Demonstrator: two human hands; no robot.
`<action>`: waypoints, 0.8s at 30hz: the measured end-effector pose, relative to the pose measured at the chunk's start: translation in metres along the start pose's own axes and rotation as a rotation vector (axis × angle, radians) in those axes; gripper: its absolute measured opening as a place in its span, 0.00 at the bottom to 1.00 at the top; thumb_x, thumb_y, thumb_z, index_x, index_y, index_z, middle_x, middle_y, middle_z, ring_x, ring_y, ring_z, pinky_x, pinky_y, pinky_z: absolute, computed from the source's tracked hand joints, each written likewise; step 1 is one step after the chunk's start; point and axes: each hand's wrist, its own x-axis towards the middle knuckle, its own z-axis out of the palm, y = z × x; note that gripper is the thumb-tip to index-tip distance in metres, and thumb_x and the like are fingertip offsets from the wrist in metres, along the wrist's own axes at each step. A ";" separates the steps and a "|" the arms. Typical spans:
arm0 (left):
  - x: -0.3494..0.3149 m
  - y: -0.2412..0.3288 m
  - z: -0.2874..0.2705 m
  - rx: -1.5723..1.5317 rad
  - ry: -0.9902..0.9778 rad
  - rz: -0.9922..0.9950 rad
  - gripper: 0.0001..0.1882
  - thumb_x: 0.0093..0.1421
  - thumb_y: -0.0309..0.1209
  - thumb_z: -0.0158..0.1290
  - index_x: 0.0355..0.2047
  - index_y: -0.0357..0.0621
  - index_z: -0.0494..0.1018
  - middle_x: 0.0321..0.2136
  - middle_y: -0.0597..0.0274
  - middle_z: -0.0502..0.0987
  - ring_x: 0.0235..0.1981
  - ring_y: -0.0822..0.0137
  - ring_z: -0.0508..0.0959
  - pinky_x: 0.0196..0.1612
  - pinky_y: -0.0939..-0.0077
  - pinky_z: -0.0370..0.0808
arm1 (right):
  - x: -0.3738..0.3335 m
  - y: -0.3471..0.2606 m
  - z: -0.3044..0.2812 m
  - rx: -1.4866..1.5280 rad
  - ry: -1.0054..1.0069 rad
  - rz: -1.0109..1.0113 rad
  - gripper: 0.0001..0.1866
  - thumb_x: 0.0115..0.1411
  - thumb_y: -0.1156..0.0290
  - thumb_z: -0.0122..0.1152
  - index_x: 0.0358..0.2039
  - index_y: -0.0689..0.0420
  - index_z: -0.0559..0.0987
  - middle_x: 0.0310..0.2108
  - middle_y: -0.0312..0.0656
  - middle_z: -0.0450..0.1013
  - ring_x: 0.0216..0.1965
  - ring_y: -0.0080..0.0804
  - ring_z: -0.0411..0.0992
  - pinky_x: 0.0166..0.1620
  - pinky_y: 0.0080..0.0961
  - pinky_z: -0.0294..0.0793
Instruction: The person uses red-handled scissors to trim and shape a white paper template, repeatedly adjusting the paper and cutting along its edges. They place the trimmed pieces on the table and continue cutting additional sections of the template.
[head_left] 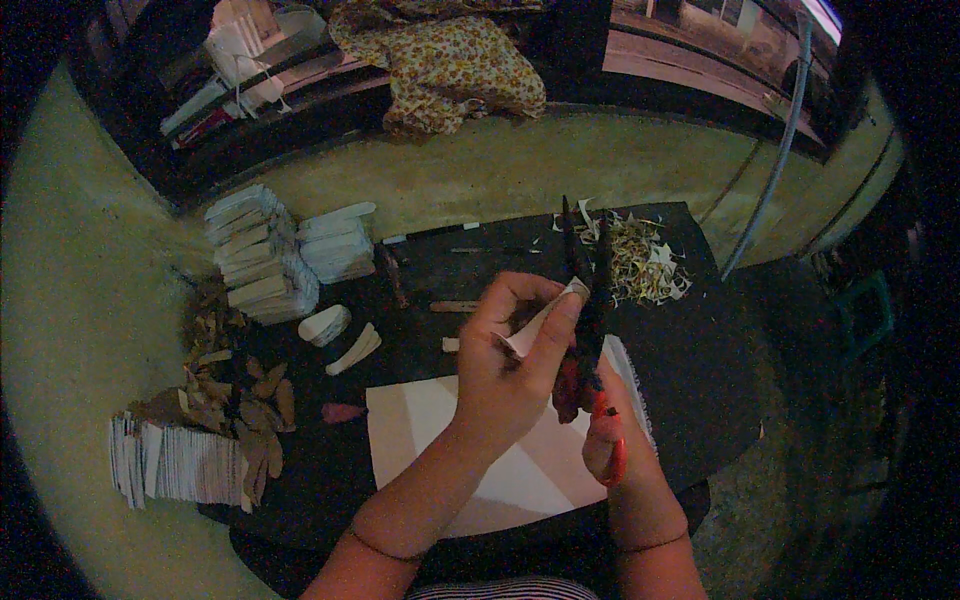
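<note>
My left hand (505, 375) is closed, pinching a small off-white strip (535, 330), likely paper or card, between thumb and fingers. In my right hand (608, 430) is a pair of scissors (598, 345) with orange-red handles and long dark blades. The blades point away from me and stand apart, right beside the strip's far end. Whether they touch it I cannot tell. Beneath both hands lies a large pale sheet (415, 430) on the dark table. Beyond the scissors, to the right, is a heap of thin curled trimmings (648, 265).
Bundled pale pieces (250, 255) stand at the far left, near two loose rounded pieces (355, 350). Brown leaf-shaped pieces (260, 410) lie beside a white stack (185, 462). A small pink object (345, 411) touches the sheet's left side. Patterned cloth (460, 75) hangs over the back ledge.
</note>
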 end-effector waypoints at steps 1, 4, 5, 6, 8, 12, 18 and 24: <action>0.000 -0.001 -0.002 0.002 -0.011 0.000 0.05 0.53 0.28 0.49 0.27 0.40 0.66 0.20 0.66 0.70 0.18 0.78 0.70 0.21 0.83 0.70 | 0.000 0.001 0.000 -0.007 -0.002 0.003 0.59 0.24 0.20 0.29 0.44 0.61 0.62 0.21 0.30 0.57 0.21 0.17 0.54 0.21 0.15 0.53; 0.000 -0.001 -0.002 0.016 -0.013 -0.008 0.05 0.53 0.28 0.49 0.27 0.40 0.66 0.19 0.65 0.70 0.18 0.77 0.70 0.21 0.83 0.69 | 0.001 -0.004 0.002 -0.035 0.011 0.046 0.59 0.23 0.19 0.28 0.43 0.61 0.63 0.20 0.29 0.56 0.20 0.16 0.53 0.20 0.15 0.51; 0.000 -0.001 -0.002 0.022 -0.008 -0.012 0.05 0.53 0.28 0.49 0.26 0.40 0.66 0.19 0.65 0.70 0.18 0.78 0.70 0.21 0.83 0.69 | 0.001 -0.007 0.002 -0.046 0.018 0.066 0.59 0.23 0.19 0.28 0.43 0.61 0.63 0.20 0.29 0.56 0.20 0.16 0.52 0.20 0.14 0.51; 0.000 0.000 -0.003 0.012 -0.030 -0.035 0.05 0.53 0.28 0.49 0.27 0.40 0.66 0.20 0.66 0.70 0.19 0.79 0.69 0.22 0.85 0.68 | 0.002 -0.008 0.002 -0.046 0.008 0.059 0.59 0.23 0.19 0.28 0.42 0.61 0.63 0.20 0.29 0.55 0.20 0.16 0.52 0.20 0.14 0.50; 0.000 0.002 -0.007 -0.007 -0.072 -0.083 0.05 0.54 0.28 0.49 0.28 0.40 0.65 0.21 0.68 0.70 0.22 0.82 0.68 0.23 0.88 0.65 | 0.003 -0.009 0.001 -0.047 -0.012 0.047 0.59 0.23 0.19 0.28 0.42 0.60 0.63 0.19 0.29 0.55 0.20 0.15 0.52 0.20 0.14 0.49; 0.002 0.001 -0.006 -0.011 -0.081 -0.041 0.05 0.54 0.28 0.49 0.28 0.40 0.66 0.21 0.68 0.70 0.22 0.82 0.68 0.24 0.88 0.65 | 0.002 -0.010 0.001 -0.035 -0.007 0.066 0.59 0.22 0.18 0.28 0.42 0.60 0.63 0.20 0.29 0.55 0.20 0.15 0.52 0.19 0.14 0.50; 0.001 0.004 -0.005 -0.033 -0.081 -0.054 0.05 0.54 0.27 0.49 0.27 0.40 0.65 0.21 0.67 0.69 0.22 0.81 0.69 0.25 0.87 0.65 | 0.001 -0.007 0.006 0.080 0.055 0.156 0.59 0.22 0.19 0.29 0.42 0.59 0.62 0.21 0.29 0.56 0.21 0.17 0.53 0.21 0.14 0.50; 0.000 0.001 -0.005 0.034 -0.078 0.000 0.05 0.54 0.27 0.49 0.26 0.40 0.65 0.20 0.68 0.68 0.23 0.80 0.69 0.25 0.87 0.65 | -0.001 -0.004 0.002 -0.006 -0.008 0.058 0.59 0.23 0.19 0.29 0.45 0.60 0.60 0.23 0.29 0.57 0.22 0.16 0.53 0.22 0.14 0.51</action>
